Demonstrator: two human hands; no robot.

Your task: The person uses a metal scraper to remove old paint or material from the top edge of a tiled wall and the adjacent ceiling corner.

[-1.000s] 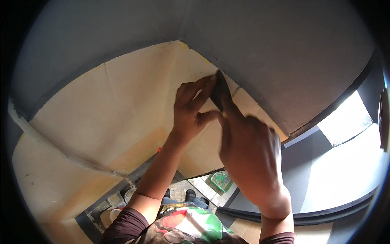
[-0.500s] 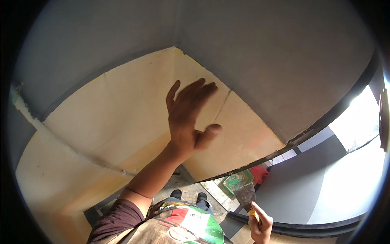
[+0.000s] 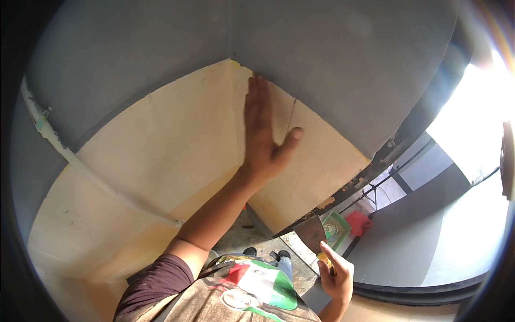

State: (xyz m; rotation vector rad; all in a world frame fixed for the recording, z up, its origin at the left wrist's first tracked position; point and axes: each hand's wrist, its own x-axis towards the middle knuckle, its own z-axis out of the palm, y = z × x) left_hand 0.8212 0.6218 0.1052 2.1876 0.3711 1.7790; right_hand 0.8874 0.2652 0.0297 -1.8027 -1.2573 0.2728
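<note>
Scraper [image 3: 310,234] held in right grip [image 3: 339,273], left grip [image 3: 263,134] flat by wall [image 3: 182,131].
Likely light, stiff; best held by handle [image 3: 324,257].

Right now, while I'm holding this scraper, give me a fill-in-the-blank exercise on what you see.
Your ____ hand holds the scraper.
Your other hand appears ____ (higher or lower) in the picture than the scraper.
The upper wall is painted ____.
The tray beside the red object is coloured ____.

Missing words: right; higher; gray; green.
</note>
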